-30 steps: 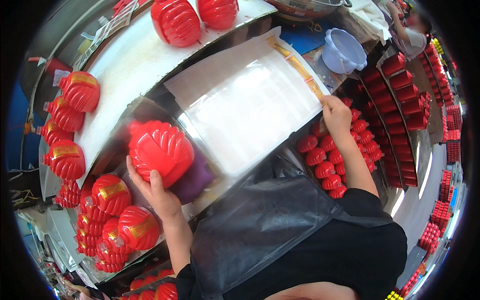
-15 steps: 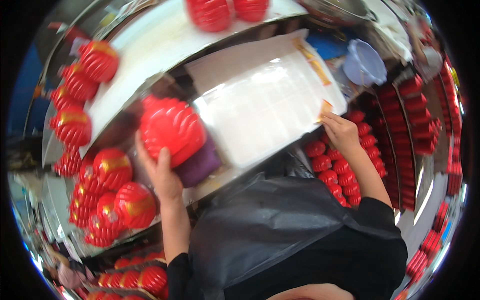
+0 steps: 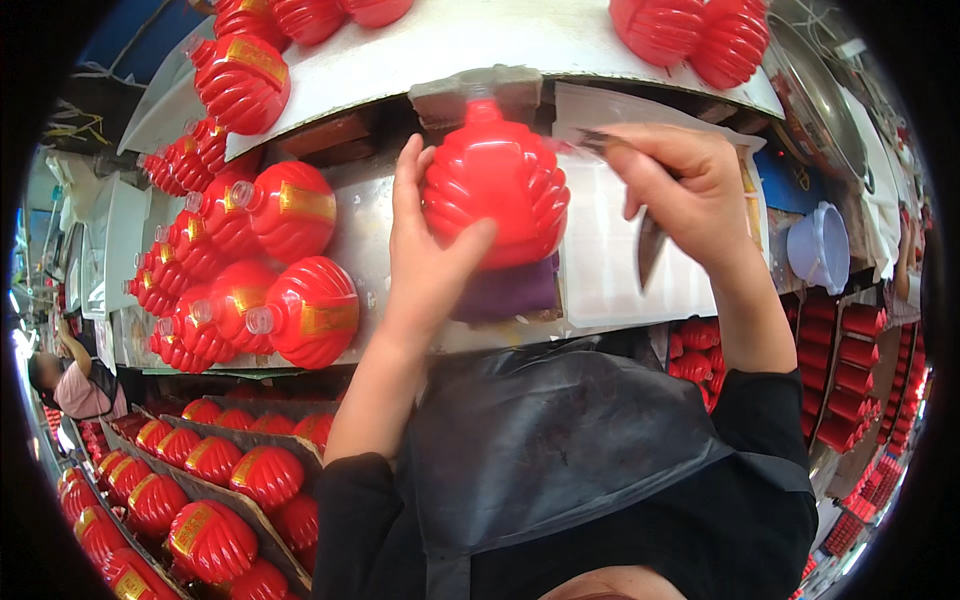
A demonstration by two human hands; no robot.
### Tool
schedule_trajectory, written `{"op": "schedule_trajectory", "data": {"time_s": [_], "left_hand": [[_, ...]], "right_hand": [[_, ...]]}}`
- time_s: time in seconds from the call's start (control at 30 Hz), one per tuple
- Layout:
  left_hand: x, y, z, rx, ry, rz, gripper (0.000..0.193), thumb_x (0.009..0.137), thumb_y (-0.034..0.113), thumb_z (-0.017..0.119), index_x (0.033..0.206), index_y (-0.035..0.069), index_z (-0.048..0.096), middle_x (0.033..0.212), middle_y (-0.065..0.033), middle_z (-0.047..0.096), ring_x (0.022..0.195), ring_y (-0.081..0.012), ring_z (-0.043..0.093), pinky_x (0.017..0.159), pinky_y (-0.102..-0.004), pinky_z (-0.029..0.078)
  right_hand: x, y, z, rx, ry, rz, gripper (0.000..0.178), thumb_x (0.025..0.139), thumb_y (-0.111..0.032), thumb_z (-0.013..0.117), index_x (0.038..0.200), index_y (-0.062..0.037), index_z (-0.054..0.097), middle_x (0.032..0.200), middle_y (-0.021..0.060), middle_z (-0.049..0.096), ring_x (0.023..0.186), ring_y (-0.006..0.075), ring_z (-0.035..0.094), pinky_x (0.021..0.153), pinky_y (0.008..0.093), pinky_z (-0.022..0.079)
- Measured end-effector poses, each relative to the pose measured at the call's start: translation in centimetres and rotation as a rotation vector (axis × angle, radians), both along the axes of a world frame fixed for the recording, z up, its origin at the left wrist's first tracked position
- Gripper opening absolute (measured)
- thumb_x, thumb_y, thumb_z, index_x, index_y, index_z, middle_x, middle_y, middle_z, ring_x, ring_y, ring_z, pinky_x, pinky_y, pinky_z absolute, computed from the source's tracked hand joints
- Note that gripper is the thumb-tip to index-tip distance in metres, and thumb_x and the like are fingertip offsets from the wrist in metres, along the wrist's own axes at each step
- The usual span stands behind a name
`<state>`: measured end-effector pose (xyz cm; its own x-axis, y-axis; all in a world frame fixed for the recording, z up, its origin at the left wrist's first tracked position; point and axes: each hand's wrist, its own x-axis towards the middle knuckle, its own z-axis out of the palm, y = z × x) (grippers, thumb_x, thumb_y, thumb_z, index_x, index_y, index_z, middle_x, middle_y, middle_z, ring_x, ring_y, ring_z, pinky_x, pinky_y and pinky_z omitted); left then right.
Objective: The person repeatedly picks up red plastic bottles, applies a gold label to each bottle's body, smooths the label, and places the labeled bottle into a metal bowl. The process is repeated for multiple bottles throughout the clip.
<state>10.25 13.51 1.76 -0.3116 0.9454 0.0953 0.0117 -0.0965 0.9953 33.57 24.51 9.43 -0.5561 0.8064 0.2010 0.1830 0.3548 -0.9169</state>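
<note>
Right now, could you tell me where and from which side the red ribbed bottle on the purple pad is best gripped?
Grip the red ribbed bottle around its wide body from its left flank, as the left hand does now. It lies with the neck pointing away on the purple pad; the ribs likely aid grip, leaving the right hand room.

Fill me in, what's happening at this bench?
A person's left hand holds a red ribbed plastic bottle on a purple pad at the bench edge. The right hand pinches a thin label strip beside it, over a white sheet. Labelled red bottles lie piled to the left.
</note>
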Motion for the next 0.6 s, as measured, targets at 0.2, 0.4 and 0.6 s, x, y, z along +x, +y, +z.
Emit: {"op": "schedule_trajectory", "data": {"time_s": [0.2,0.4,0.6], "left_hand": [[-1.3,2.8,1.3,-0.034,-0.158,-0.022,0.078,0.091,0.027,0.074,0.157,0.002,0.041,0.151,-0.0199,0.048,0.139,-0.0261,0.048,0.114,-0.0383,0.042],[-1.1,5.0,1.1,-0.041,0.320,0.103,0.046,0.084,0.023,0.078,0.123,0.002,0.064,0.116,-0.0148,0.066,0.111,-0.0308,0.066,0.098,-0.0405,0.052],[-1.0,4.1,0.4,0.037,0.324,0.106,0.044,0.086,0.020,0.073,0.125,0.002,0.064,0.122,-0.0162,0.064,0.115,-0.0318,0.064,0.101,-0.0416,0.050]], "right_hand": [[-4.7,0.6,-1.9,1.046,-0.226,0.277,0.034,0.074,-0.001,0.077,0.107,-0.0076,0.076,0.111,0.0115,0.078,0.065,0.0203,0.072,0.057,0.0311,0.058],[-4.0,0.3,-3.9,1.165,-0.265,0.298,0.035,0.075,-0.011,0.075,0.110,-0.0077,0.076,0.120,0.0097,0.076,0.062,0.0103,0.066,0.053,0.0257,0.053],[-2.6,0.3,-4.8,1.172,-0.277,0.378,0.039,0.078,-0.014,0.080,0.116,-0.0076,0.075,0.123,0.0138,0.076,0.056,0.0079,0.062,0.049,0.0241,0.048]]}}
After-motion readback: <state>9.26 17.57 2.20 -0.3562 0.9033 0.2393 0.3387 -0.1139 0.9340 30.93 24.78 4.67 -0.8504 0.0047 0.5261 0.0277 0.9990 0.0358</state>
